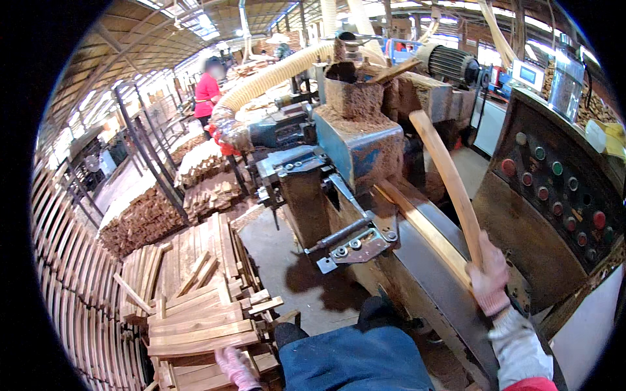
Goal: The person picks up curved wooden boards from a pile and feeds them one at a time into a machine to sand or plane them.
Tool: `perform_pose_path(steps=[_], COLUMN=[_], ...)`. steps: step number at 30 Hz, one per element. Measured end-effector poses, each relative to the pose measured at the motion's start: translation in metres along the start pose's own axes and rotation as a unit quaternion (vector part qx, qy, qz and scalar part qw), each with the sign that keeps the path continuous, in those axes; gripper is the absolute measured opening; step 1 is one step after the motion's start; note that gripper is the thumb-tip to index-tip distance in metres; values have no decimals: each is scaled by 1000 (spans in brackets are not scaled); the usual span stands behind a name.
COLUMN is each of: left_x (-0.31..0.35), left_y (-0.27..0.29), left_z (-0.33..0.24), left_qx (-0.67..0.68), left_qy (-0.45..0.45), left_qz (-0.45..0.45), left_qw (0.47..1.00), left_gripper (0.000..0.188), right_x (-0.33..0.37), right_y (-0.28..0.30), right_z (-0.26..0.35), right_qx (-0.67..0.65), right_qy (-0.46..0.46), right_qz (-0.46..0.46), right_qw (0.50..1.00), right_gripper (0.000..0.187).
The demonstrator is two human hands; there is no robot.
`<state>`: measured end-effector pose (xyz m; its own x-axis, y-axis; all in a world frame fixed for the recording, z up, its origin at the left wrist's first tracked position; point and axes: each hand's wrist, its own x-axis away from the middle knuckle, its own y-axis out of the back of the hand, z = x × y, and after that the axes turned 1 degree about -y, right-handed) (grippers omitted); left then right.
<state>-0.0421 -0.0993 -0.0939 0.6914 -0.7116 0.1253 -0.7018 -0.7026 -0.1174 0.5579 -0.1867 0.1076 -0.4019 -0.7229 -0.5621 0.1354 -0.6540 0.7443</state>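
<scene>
The curved wooden slat (448,171) stands raised above the right edge of the machine bed (447,296), its near end grasped in the right hand (490,279); its long axis runs forward and leftward from that grip, the far end pointing toward the blue housing (365,146); a straight slat (427,233) lies lengthwise on the bed. The raised piece looks light, stiff and hardly slippery, best gripped near mid-length for balance; the left hand (236,368) is released, fingers loosely spread by the board stack's (202,329) near edge, contact unclear.
</scene>
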Motion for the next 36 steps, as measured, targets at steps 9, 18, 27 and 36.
perform_pose_path(steps=[9,18,27,36], left_x=[-150,-181,-64,88], left_y=[46,82,71,-151], left_z=[8,24,-10,-100], left_qx=[-13,3,-531,184], left_qy=[140,109,-233,58], left_qz=[-204,-138,6,256], left_qw=[969,984,814,947], left_gripper=[81,64,49,58], right_x=[-31,91,-8,-52], right_y=[-34,111,19,-68], right_z=[21,24,26,70], right_qx=[-65,104,69,-113], right_qy=[50,-8,205,247], right_qz=[46,272,122,112], right_qw=[996,957,969,956], right_gripper=[75,52,43,53])
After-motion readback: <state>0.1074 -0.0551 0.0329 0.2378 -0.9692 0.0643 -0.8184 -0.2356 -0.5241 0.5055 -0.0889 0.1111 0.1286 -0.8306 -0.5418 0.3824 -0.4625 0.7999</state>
